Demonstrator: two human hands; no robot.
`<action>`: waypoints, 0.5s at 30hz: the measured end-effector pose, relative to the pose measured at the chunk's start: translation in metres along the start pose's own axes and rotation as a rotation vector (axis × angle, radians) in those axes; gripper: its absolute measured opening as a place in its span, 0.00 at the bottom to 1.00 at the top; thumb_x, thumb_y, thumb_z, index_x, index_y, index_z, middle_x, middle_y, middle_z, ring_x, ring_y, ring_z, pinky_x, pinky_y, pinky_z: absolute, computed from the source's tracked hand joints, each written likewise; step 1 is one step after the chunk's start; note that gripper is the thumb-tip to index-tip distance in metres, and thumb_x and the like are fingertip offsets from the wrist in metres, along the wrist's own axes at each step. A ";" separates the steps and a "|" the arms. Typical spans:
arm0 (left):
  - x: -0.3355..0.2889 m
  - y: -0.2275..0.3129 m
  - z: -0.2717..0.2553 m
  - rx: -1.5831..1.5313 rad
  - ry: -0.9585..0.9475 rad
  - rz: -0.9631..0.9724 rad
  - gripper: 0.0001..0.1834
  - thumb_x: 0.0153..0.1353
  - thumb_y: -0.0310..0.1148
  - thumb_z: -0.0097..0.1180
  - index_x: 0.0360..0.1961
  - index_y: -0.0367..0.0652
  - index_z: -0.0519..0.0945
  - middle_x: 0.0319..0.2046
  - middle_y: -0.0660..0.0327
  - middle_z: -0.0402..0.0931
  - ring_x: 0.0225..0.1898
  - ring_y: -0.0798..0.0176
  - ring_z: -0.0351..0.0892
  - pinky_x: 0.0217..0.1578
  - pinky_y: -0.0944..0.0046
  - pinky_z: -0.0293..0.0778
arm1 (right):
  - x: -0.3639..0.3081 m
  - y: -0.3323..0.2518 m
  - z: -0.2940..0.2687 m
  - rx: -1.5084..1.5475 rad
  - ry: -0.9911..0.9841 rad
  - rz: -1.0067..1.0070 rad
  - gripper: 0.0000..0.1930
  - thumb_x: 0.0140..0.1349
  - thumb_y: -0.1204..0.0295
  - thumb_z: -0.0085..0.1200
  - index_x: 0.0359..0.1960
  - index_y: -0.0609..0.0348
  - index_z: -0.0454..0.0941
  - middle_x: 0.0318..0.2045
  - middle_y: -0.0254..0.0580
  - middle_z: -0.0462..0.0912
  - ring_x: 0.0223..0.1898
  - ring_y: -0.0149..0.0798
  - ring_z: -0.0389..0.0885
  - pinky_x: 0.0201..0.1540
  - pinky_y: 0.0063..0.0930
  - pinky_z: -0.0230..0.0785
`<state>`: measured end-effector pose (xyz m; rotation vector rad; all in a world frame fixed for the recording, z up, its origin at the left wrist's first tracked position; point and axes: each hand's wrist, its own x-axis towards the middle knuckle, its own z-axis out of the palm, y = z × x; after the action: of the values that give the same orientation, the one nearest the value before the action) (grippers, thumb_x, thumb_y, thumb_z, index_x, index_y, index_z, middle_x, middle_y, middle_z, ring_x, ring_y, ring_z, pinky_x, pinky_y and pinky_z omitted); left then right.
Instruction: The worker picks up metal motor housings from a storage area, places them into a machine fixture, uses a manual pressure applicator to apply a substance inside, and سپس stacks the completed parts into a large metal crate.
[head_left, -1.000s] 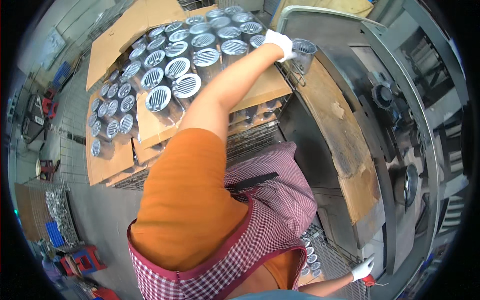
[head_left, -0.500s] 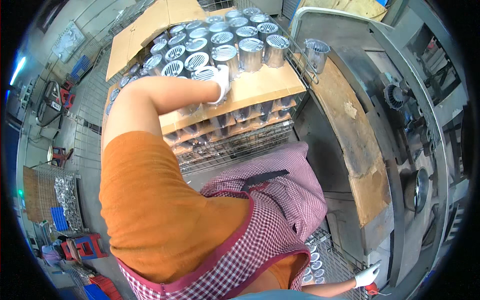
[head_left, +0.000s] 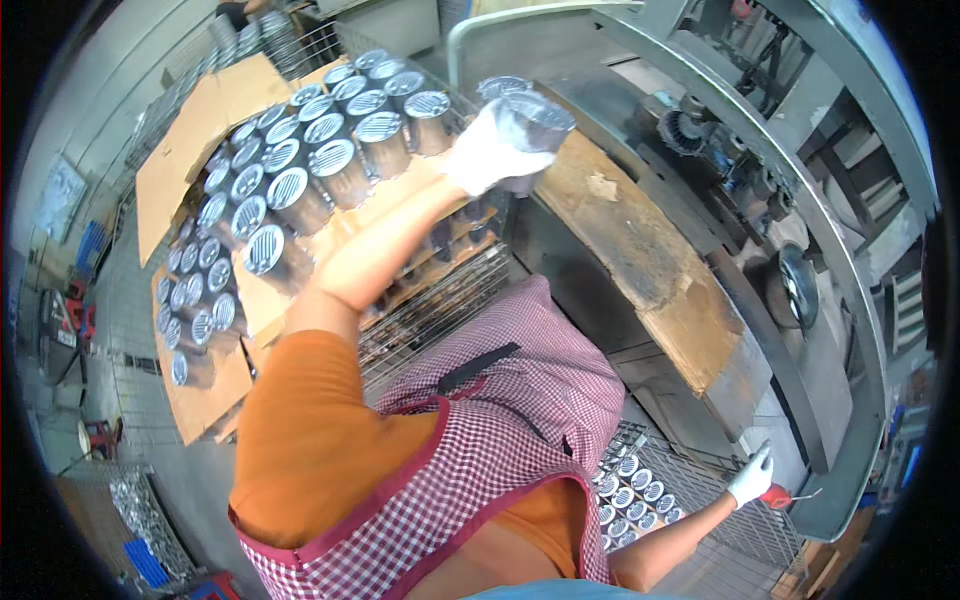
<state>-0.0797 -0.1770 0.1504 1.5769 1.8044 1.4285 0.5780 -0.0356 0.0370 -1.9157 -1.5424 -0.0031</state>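
My left hand (head_left: 490,155), in a white glove, is closed around a shiny metal cylinder (head_left: 543,118), tilted above the near-left end of a worn wooden board (head_left: 640,240). Just behind it, partly covered, another metal cylinder (head_left: 497,88) stands by that end of the board. Off to the lower right, my right hand (head_left: 750,478), also gloved, is closed on a red-handled tool (head_left: 776,496) with a thin bent metal tip. Most of its handle is hidden by the hand.
Rows of metal cylinders with slotted tops (head_left: 325,128) stand on cardboard sheets (head_left: 205,115) stacked in a wire cage at the left. More cylinders fill a wire basket (head_left: 700,470) at the lower right. A machine with a curved metal frame (head_left: 840,250) stands at the right.
My left hand has moved right from the cardboard stack and now carries a cylinder over by the board. The view has turned right; my right hand still holds the red-handled tool.
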 end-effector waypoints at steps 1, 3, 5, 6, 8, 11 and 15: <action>0.020 -0.010 0.022 -0.011 -0.003 0.015 0.49 0.39 0.47 0.72 0.60 0.35 0.62 0.53 0.50 0.71 0.54 0.54 0.72 0.57 0.60 0.67 | -0.002 -0.004 -0.003 -0.003 0.018 0.003 0.29 0.62 0.48 0.49 0.34 0.71 0.80 0.23 0.58 0.80 0.22 0.45 0.70 0.32 0.43 0.63; 0.054 -0.040 0.068 -0.227 0.483 0.132 0.48 0.36 0.41 0.75 0.57 0.34 0.63 0.51 0.53 0.71 0.53 0.56 0.71 0.56 0.60 0.67 | -0.005 -0.016 -0.008 0.039 -0.034 0.037 0.25 0.62 0.53 0.53 0.31 0.71 0.79 0.21 0.56 0.79 0.20 0.39 0.64 0.30 0.41 0.63; 0.075 -0.048 0.095 -0.167 0.609 0.090 0.49 0.35 0.42 0.75 0.57 0.34 0.63 0.51 0.52 0.71 0.54 0.56 0.71 0.56 0.60 0.67 | -0.004 -0.008 -0.006 0.039 0.008 0.022 0.24 0.62 0.55 0.54 0.29 0.72 0.79 0.20 0.56 0.78 0.20 0.38 0.63 0.29 0.40 0.62; 0.086 -0.057 0.105 -0.093 0.737 0.037 0.50 0.35 0.43 0.75 0.57 0.33 0.62 0.52 0.52 0.70 0.54 0.55 0.71 0.56 0.59 0.68 | -0.003 -0.002 -0.002 0.044 0.035 0.006 0.23 0.62 0.57 0.55 0.27 0.72 0.78 0.18 0.55 0.77 0.20 0.36 0.61 0.28 0.39 0.62; 0.097 -0.095 0.122 0.001 0.833 0.014 0.50 0.33 0.44 0.75 0.57 0.33 0.63 0.52 0.50 0.70 0.54 0.56 0.71 0.56 0.59 0.67 | 0.004 0.015 0.002 0.003 -0.009 0.012 0.31 0.61 0.46 0.51 0.27 0.72 0.77 0.20 0.48 0.78 0.21 0.39 0.67 0.29 0.39 0.61; 0.091 -0.112 0.130 -0.031 0.967 -0.206 0.60 0.30 0.46 0.75 0.64 0.36 0.54 0.55 0.46 0.66 0.56 0.46 0.68 0.58 0.55 0.65 | 0.005 0.017 0.003 0.019 -0.006 -0.001 0.30 0.62 0.47 0.50 0.26 0.71 0.76 0.18 0.46 0.77 0.21 0.38 0.65 0.29 0.38 0.60; 0.081 -0.095 0.129 0.191 0.847 -0.633 0.62 0.33 0.39 0.75 0.68 0.43 0.48 0.61 0.46 0.56 0.62 0.46 0.60 0.61 0.52 0.61 | 0.000 0.009 0.002 0.039 0.045 0.031 0.22 0.63 0.59 0.53 0.28 0.73 0.77 0.18 0.48 0.78 0.19 0.36 0.65 0.27 0.37 0.62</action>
<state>-0.0551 -0.0356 0.0432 0.3105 2.6201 1.7238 0.5854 -0.0351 0.0313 -1.8959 -1.4725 -0.0027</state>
